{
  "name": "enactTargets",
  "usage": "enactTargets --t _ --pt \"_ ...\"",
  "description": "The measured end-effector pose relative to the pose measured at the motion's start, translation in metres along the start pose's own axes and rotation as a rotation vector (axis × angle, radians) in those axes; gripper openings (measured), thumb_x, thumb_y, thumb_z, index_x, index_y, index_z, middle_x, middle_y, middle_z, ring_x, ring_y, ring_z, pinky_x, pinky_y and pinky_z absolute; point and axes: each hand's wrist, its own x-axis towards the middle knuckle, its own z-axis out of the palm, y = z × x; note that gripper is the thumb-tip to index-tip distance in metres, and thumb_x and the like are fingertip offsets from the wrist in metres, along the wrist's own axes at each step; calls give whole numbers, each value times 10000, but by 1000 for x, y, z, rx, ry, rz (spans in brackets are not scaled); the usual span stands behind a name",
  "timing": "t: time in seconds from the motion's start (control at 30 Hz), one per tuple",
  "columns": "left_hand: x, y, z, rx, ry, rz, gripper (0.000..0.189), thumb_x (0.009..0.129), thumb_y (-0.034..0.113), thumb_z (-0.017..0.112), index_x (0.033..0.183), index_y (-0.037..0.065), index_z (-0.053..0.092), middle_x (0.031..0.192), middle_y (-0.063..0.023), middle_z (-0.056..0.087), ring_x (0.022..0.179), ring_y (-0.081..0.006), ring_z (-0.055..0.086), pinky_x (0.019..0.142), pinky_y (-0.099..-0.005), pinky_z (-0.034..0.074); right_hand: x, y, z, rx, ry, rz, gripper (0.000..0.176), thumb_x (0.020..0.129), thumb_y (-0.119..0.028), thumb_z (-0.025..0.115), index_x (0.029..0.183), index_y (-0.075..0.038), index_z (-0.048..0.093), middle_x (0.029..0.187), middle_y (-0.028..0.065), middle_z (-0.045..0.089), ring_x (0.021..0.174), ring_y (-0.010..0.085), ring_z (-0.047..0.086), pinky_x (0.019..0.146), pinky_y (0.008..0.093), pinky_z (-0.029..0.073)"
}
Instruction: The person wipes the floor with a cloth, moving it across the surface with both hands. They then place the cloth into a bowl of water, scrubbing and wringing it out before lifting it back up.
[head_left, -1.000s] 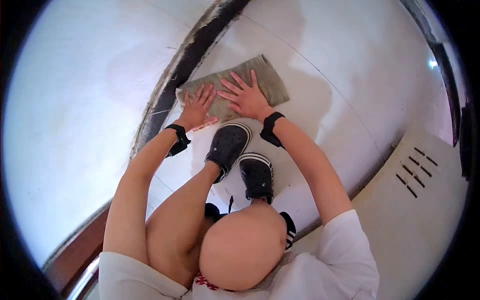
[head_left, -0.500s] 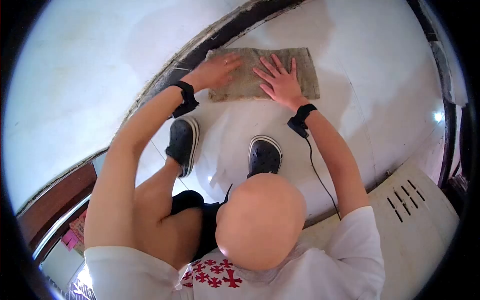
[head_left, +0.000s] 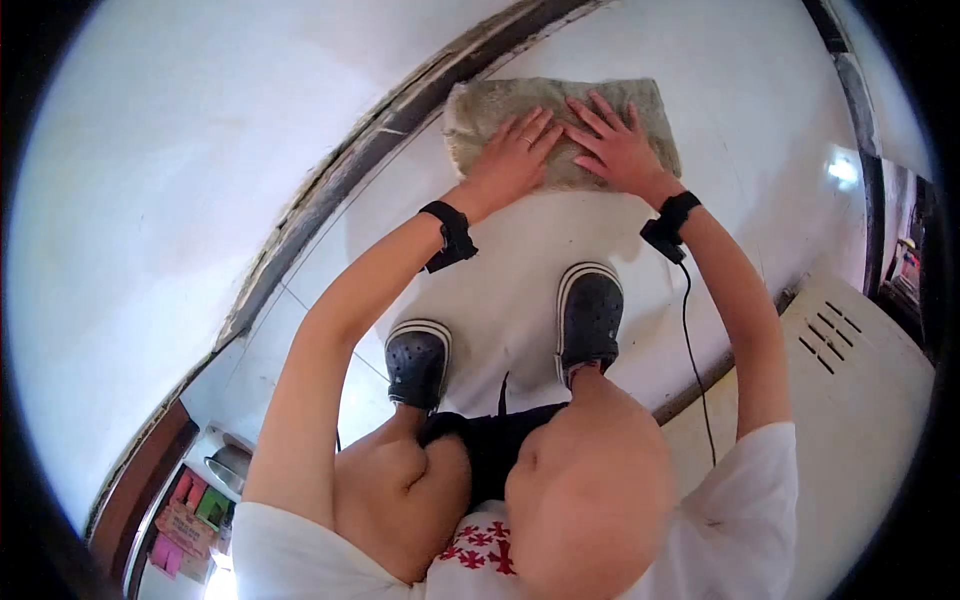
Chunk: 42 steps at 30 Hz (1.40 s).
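Observation:
A worn grey-brown cloth lies spread on the pale tiled floor, close to the dark strip at the foot of the wall. My left hand presses on its middle, fingers stretched out, a ring on one of them. Beside it, almost touching, my right hand rests flat on the right half with fingers spread. Both palms face down, and the cloth's underside is hidden. Each wrist wears a black band, and a thin cable runs from the right one.
Two dark clogs are on my feet, below the cloth. A cream panel with slots stands at the right. The wall's dark base strip curves along the left. At lower left are a metal bowl and colourful packets.
My left hand has moved right onto the middle of the cloth, nearer my right hand. The cloth looks more rumpled at its edges. My feet and the view have shifted.

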Motion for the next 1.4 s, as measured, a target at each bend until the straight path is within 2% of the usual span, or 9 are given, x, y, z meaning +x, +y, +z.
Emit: enactTargets --t 0.13,0.23,0.57,0.8,0.87,0.97,1.1,1.2,1.4 --pt "-2 -6 2 93 -5 20 612 967 330 540 1491 81 344 1589 -87 268 1479 -255 222 1193 -513 205 -2 -8 -26 -4 -38 77 560 962 -361 560 1481 -231 396 1599 21 264 1474 260 252 1148 633 228" --pt "10 -13 7 174 43 71 591 990 374 495 1498 109 350 1595 -71 262 1480 -243 219 1197 -515 188 -28 -27 -40 114 104 251 542 956 -277 574 1470 -212 415 1600 20 261 1460 241 286 1165 596 229" --pt "8 -15 7 264 84 57 556 1021 416 392 1524 189 329 1616 -13 234 1493 -217 190 1164 -646 116 -136 -63 -82 -15 -65 590 501 918 -167 605 1401 -164 474 1563 53 326 1452 269 295 1155 597 255" --pt "-8 -25 11 176 141 11 586 1017 404 397 1541 166 287 1618 -35 229 1493 -257 189 1142 -674 114 -78 -69 -43 50 63 588 501 919 -252 584 1396 -139 479 1526 136 376 1416 310 350 1123 554 321" --pt "-37 -21 12 196 92 -69 610 1008 411 412 1543 151 279 1620 -48 224 1493 -275 188 1139 -674 111 -47 -69 -1 172 270 540 527 913 -281 585 1404 -130 473 1516 160 385 1411 330 352 1114 542 330" --pt "-74 -14 -5 268 33 -176 667 987 425 444 1549 120 257 1631 -79 186 1497 -305 167 1128 -680 116 10 -82 15 234 359 592 559 941 -345 559 1439 -125 432 1556 148 324 1453 338 273 1137 604 247" --pt "-135 -1 -3 357 39 -307 677 988 421 449 1551 107 244 1634 -105 151 1498 -347 134 1095 -721 127 70 -129 19 245 272 753 642 986 -506 427 1509 -142 348 1609 126 228 1499 341 146 1116 724 117" --pt "-150 3 -3 359 13 -315 673 985 420 460 1548 114 251 1631 -115 143 1493 -373 125 1061 -756 146 80 -143 42 91 444 684 680 989 -557 360 1530 -148 318 1618 107 216 1503 347 118 1101 748 75" --pt "-128 17 -10 463 -115 -275 640 1001 431 442 1561 202 235 1640 -101 120 1501 -379 88 1047 -766 174 46 -115 58 92 513 534 629 992 -537 387 1530 -218 322 1612 68 243 1496 325 171 1108 725 124"
